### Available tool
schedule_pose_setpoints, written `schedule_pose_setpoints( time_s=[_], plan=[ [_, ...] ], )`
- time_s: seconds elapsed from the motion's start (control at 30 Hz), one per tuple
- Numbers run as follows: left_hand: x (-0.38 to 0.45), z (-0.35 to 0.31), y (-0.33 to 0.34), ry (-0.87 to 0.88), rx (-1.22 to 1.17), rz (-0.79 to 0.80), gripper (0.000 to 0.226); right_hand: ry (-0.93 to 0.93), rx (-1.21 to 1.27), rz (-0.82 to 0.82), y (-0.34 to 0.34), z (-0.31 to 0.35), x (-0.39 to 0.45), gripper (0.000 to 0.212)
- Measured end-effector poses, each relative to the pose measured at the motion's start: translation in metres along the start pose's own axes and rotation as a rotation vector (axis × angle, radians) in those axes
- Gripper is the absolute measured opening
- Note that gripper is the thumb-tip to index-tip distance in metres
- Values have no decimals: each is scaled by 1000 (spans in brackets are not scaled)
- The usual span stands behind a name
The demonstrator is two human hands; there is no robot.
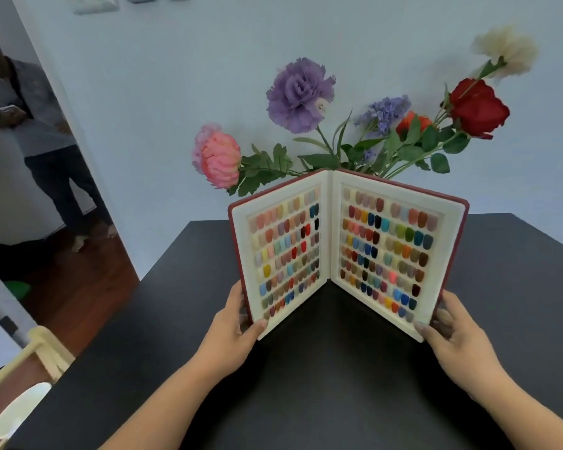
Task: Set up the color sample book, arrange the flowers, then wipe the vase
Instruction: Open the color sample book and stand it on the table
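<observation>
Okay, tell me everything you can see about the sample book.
The sample book stands upright on the black table, opened in a V toward the viewer. It has a dark red cover and two cream inner panels, each holding rows of small nail-shaped color chips. The left hand grips its left lower corner, the right hand its right. Flowers rise behind it.

A home interior is suggested by a black table (338, 401) set against a pale painted wall (176, 76), with a doorway (46, 190) opening onto wooden flooring (88, 297).
</observation>
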State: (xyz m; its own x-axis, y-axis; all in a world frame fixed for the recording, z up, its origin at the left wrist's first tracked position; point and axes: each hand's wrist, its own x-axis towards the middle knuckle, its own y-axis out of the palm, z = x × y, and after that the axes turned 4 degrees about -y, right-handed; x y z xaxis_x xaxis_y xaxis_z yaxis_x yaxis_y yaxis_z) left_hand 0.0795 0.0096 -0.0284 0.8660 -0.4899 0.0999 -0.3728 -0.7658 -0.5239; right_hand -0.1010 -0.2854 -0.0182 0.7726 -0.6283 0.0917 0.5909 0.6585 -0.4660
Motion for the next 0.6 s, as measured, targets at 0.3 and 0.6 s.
schedule_pose_setpoints(
  time_s=[0.3,0.6],
  plan=[
    [2,16,-23,-6,-54,38,87,-102,46,63,33,6,15,66],
    [-52,33,-59,-31,-73,-137,92,-206,29,284,67,35,8,73]
  ],
)
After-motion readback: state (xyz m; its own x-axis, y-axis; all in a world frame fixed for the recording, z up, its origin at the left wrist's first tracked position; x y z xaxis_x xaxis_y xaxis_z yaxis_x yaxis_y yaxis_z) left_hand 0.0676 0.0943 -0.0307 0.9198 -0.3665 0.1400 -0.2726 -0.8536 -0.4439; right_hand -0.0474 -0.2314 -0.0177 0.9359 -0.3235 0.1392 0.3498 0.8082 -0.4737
